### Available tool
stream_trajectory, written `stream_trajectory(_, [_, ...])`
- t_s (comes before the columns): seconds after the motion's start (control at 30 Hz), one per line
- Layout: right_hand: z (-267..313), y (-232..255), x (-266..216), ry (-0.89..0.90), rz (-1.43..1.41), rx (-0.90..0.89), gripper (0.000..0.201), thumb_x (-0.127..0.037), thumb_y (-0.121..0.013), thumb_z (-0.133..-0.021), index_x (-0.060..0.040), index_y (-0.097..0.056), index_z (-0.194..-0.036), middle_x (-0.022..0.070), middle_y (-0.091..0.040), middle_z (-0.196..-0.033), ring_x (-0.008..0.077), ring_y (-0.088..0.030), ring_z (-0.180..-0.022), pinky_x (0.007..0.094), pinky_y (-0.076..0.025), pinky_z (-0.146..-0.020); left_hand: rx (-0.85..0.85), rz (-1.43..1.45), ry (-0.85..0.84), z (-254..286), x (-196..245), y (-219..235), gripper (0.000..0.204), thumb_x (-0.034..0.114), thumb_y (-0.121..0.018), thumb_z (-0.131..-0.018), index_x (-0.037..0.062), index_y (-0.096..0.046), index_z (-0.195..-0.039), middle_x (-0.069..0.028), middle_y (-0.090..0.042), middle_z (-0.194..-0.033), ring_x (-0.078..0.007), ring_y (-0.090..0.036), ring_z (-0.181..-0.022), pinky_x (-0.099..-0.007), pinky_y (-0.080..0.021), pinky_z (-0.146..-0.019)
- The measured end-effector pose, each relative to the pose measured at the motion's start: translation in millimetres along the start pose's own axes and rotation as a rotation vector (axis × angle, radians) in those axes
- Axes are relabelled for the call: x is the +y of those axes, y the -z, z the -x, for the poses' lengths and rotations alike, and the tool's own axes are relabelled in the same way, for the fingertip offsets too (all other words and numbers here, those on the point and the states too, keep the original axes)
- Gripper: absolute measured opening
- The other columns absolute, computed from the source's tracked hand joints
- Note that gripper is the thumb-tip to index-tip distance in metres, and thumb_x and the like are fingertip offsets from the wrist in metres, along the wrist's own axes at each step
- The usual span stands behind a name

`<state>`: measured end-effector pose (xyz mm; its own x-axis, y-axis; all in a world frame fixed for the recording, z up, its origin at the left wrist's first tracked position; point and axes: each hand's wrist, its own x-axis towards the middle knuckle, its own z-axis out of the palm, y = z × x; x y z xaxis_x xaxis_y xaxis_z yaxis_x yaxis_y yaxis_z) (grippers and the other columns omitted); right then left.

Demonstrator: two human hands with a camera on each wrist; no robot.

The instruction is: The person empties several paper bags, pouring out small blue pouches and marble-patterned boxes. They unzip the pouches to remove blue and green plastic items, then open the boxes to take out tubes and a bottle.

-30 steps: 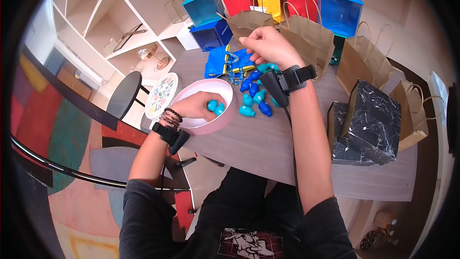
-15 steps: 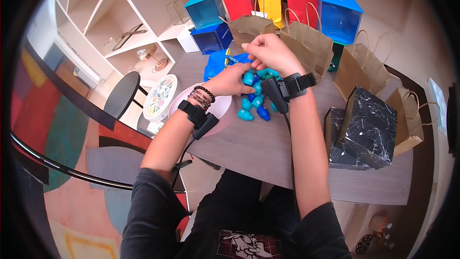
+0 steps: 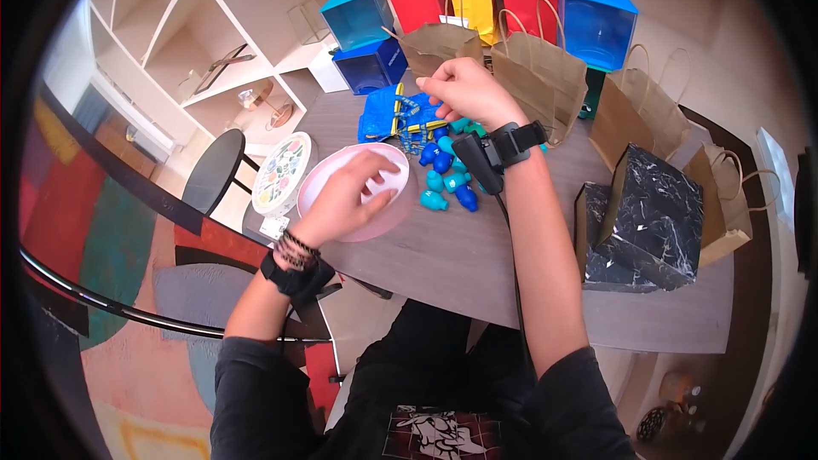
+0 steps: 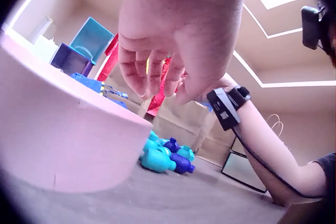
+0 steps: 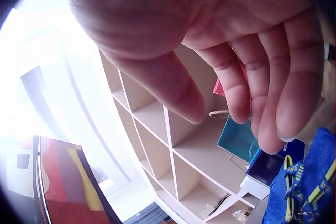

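Observation:
My left hand (image 3: 345,196) hovers over a round pink box (image 3: 392,215), fingers loosely bent and apart, with nothing in them. In the left wrist view the box's pink wall (image 4: 68,140) stands beside the hand. My right hand (image 3: 477,95) hangs above the table with relaxed fingers; the right wrist view shows its palm (image 5: 231,3) bare. Below and in front of it lies a heap of small bottle-shaped pieces, some teal (image 3: 433,200), some dark blue (image 3: 466,197). The right hand and its wrist camera hide part of the heap.
Behind the heap lies a blue bag (image 3: 379,115) with yellow trim. A flowered round lid (image 3: 284,172) is left of the pink box. Brown paper bags (image 3: 545,89) stand at the back, black marbled boxes (image 3: 656,221) at the right. Blue (image 3: 371,66) and teal (image 3: 356,17) boxes are stacked behind.
My left hand held teal pieces inside the pink box, then reached right to the heap, and is now back over the box with nothing in it. The right hand has barely moved.

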<state>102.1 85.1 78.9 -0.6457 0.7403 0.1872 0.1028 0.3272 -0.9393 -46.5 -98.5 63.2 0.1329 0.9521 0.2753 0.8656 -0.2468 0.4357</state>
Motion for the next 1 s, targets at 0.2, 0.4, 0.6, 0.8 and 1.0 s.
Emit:
stream_trajectory(0.2, [10.2,-10.7,-5.6,0.015,0.138,-0.01,0.03,-0.029,-0.062,-0.081,-0.0007,-0.056,-0.076,0.0047,-0.059,-0.067,0.0116,-0.058,-0.058,0.0249,-0.048,-0.05,-0.166,0.085,-0.116,24.0,19.3,-33.8,0.022,0.009,-0.064,-0.078,0.0056,-0.056,-0.098,-0.0072,-0.055,-0.092,-0.0188,-0.056,-0.081,-0.0284,-0.048,-0.064])
stream_trajectory(0.4, [60.8,-17.4,-17.3,0.072,0.171,0.082,0.028,-0.026,-0.062,-0.082,0.0014,-0.057,-0.077,0.0066,-0.059,-0.064,0.0121,-0.059,-0.056,0.0252,-0.048,-0.048,-0.217,0.303,-0.201,20.3,34.7,-61.6,0.02,0.011,-0.062,-0.08,0.0048,-0.058,-0.098,-0.0079,-0.056,-0.095,-0.0191,-0.058,-0.082,-0.0289,-0.048,-0.066])
stream_trajectory(0.6, [155.6,7.2,-47.9,0.237,0.476,0.309,0.022,-0.019,-0.062,-0.081,0.002,-0.059,-0.083,0.0058,-0.061,-0.068,0.0104,-0.057,-0.058,0.0263,-0.046,-0.053,-0.083,0.467,-0.362,-2.3,68.5,-99.6,0.025,0.012,-0.061,-0.08,-0.0002,-0.055,-0.101,-0.0099,-0.057,-0.096,-0.019,-0.059,-0.084,-0.0284,-0.049,-0.066])
stream_trajectory(0.8, [260.2,65.9,-50.8,0.131,0.689,0.763,0.016,-0.016,-0.061,-0.08,0.0,-0.059,-0.081,0.0109,-0.06,-0.067,0.0187,-0.06,-0.06,0.0302,-0.047,-0.057,0.082,0.569,-0.408,-32.0,114.6,-139.5,0.027,0.015,-0.063,-0.08,-0.0003,-0.052,-0.099,-0.0119,-0.056,-0.096,-0.0198,-0.061,-0.08,-0.0294,-0.05,-0.065])
stream_trajectory(1.0, [325.0,108.1,-3.9,-0.092,0.912,1.067,0.03,-0.026,-0.066,-0.077,0.0009,-0.055,-0.083,0.0137,-0.059,-0.07,0.0269,-0.058,-0.064,0.034,-0.046,-0.061,0.22,0.678,-0.303,-47.6,145.0,-176.8,0.026,0.019,-0.064,-0.08,0.0006,-0.049,-0.089,-0.011,-0.055,-0.084,-0.0192,-0.058,-0.071,-0.0311,-0.048,-0.065])
